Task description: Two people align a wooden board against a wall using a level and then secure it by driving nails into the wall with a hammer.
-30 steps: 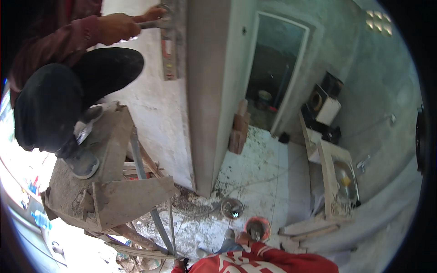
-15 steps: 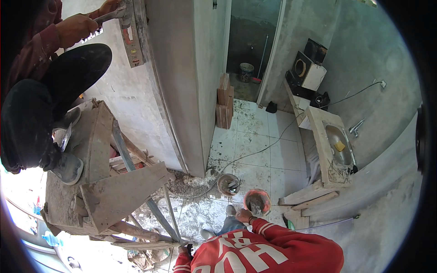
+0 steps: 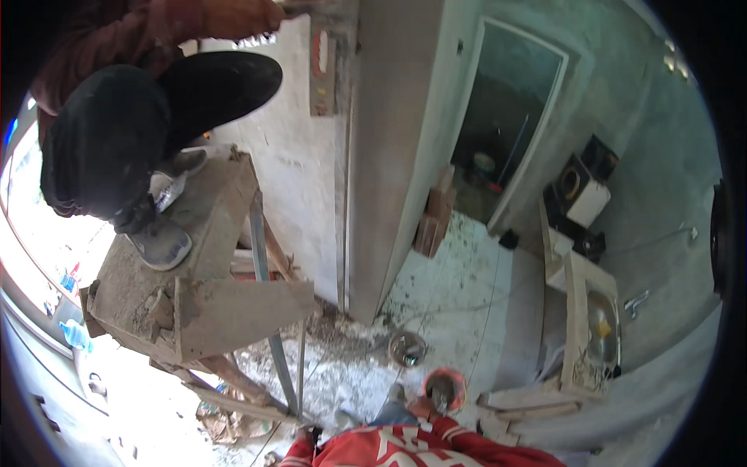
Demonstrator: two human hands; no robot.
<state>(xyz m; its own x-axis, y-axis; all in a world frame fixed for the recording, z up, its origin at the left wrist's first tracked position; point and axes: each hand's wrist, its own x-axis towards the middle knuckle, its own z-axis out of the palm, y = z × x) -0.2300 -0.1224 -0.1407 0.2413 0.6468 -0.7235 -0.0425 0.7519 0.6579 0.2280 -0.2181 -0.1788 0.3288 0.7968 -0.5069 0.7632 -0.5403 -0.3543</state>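
Note:
My right hand (image 3: 422, 408), in a red sleeve, is closed at the near left edge of an orange bucket (image 3: 462, 389) that holds grey wet mortar (image 3: 442, 391). Whatever those fingers grip is too blurred to make out. My left hand (image 3: 310, 433) hangs low beside the foot of the wooden scaffold; its fingers are too dark and small to read. Left of and behind the orange bucket stands a second bucket (image 3: 408, 350) with its contents blurred.
A co-worker in dark trousers (image 3: 117, 140) crouches on the mortar-caked wooden scaffold (image 3: 218, 194) at left. A red spirit level (image 3: 321, 74) lies against the wall edge. Stacked tiles (image 3: 434, 214) lean by the doorway. At right are a sink (image 3: 601, 331) and a speaker (image 3: 585, 194).
The whole view has swung, so the scaffold, co-worker and wall sit farther right. My right hand stays by the orange bucket, and my left hand stays low beside the scaffold.

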